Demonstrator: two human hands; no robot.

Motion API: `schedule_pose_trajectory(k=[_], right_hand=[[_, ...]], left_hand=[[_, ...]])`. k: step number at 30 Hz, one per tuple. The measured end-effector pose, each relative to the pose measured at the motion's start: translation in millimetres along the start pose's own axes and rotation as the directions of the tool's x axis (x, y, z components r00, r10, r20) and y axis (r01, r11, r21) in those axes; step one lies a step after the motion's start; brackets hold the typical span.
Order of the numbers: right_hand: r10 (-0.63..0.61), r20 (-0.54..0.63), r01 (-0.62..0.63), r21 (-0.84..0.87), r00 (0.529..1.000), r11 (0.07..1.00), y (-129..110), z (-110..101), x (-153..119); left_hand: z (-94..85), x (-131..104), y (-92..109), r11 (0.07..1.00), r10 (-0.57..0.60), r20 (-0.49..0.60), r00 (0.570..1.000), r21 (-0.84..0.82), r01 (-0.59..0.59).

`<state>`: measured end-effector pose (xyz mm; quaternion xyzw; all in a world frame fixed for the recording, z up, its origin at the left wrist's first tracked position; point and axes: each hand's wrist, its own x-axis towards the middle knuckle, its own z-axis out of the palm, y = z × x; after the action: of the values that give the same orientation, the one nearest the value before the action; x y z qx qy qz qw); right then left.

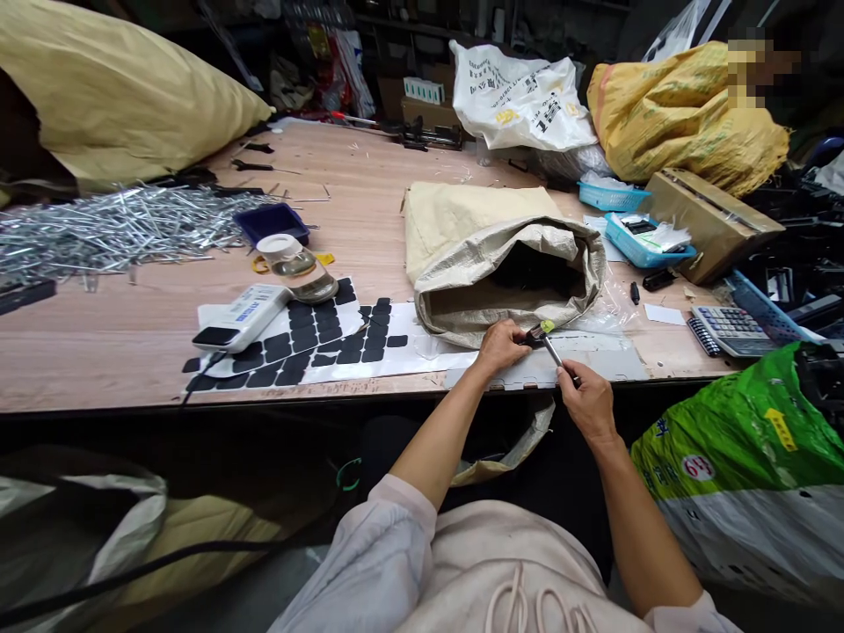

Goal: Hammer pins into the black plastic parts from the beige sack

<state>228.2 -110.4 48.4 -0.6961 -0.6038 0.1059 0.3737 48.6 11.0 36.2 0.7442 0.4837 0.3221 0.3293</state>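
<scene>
In front of the open paper-like sack, my left hand pinches a small black part close to the table's front edge. My right hand grips a tool with a slim metal shaft; its far end meets the black part. A small yellow-green spot shows at that end, and I cannot make out what it is. Under both hands lies a grey sheet. Dark contents show inside the sack's mouth, which faces me.
Left are a heap of metal rods, a dark blue tray, a jar, a white device and sheets of black stickers. Right are blue baskets, a cardboard box, a calculator and a green sack.
</scene>
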Motion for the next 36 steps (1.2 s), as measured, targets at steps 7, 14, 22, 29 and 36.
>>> schedule_pose_trajectory(k=[7, 14, 22, 29, 36], right_hand=[[0.142, -0.047, -0.129, 0.208, 0.989, 0.969, 7.2, 8.9, 54.9], [0.256, 0.063, -0.256, 0.449, 0.965, 0.856, 23.0, 18.9, 73.6], [0.315, 0.071, -0.301, 0.544, 0.947, 0.783, 20.2, 13.9, 74.3], [0.303, 0.067, -0.289, 0.545, 0.951, 0.787, 19.4, 15.1, 72.9], [0.322, 0.08, -0.312, 0.546, 0.943, 0.777, 21.5, 18.6, 72.1]], left_hand=[[-0.8, -1.3, -2.1, 0.999, -0.032, 0.0, 0.999, -0.034, 0.032], [-2.5, -1.7, -1.9, 0.999, -0.001, 0.005, 1.0, -0.047, 0.001], [-42.2, -70.2, 19.4, 0.986, 0.158, 0.159, 0.975, -0.079, -0.147], [-58.5, -105.3, 26.8, 0.99, 0.086, 0.294, 0.952, 0.085, -0.116], [-43.3, 4.8, 40.2, 0.997, -0.008, -0.17, 0.985, 0.076, 0.021]])
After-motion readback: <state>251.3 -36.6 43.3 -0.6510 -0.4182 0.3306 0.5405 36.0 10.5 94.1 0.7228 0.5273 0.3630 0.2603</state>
